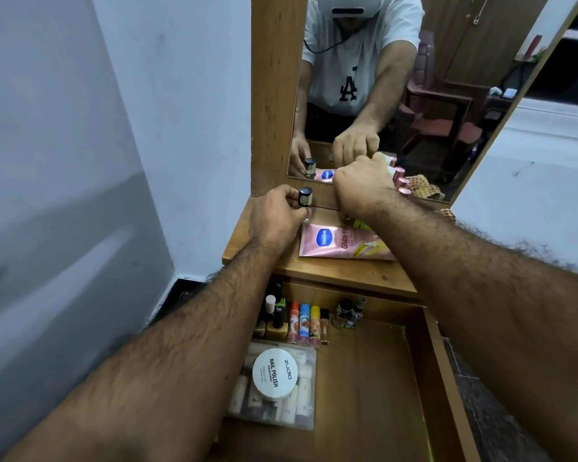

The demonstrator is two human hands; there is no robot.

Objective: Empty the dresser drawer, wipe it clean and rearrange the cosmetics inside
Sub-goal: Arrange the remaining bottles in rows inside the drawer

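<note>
The wooden drawer (381, 378) stands pulled out below the dresser top (341, 271). Inside it lie nail polish bottles (277, 323), three coloured lip balm sticks (304, 323), small jars (347, 313) and a clear case (301, 418) with a white nail polish remover tub (274, 373) on it. On the dresser top my left hand (276, 216) pinches a small black-capped bottle (305, 197). My right hand (361, 186) curls round a pale tube (382, 160) near the mirror; what it grips is partly hidden. A pink Vaseline pouch (334, 241) lies flat under my right forearm.
A mirror (414, 78) in a wooden frame rises behind the dresser top. Pink-capped lipsticks (401, 181) and a checked cloth (427, 190) sit at the back right. A white wall (114, 128) is on the left. The right half of the drawer floor is bare wood.
</note>
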